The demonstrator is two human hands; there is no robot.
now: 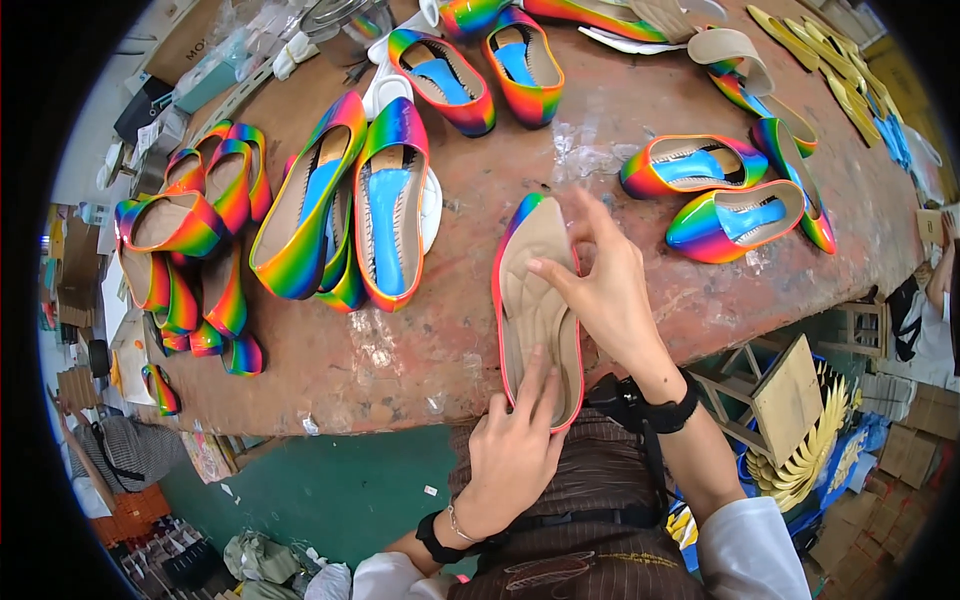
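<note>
A rainbow flat shoe [535, 310] with a beige padded insole lies at the near edge of the brown worktable [420, 360], toe pointing away. My left hand [515, 445] presses its fingers on the insole at the heel end. My right hand [605, 285] rests against the shoe's right side, thumb on the insole near the middle, fingers spread above the toe area.
Several rainbow shoes with blue insoles [392, 205] lie at centre left, more are stacked at the left edge [195, 260] and on the right [715, 195]. Yellow soles [835, 65] lie far right. A wooden stool [775, 395] and golden insoles [815, 455] stand below the table on the right.
</note>
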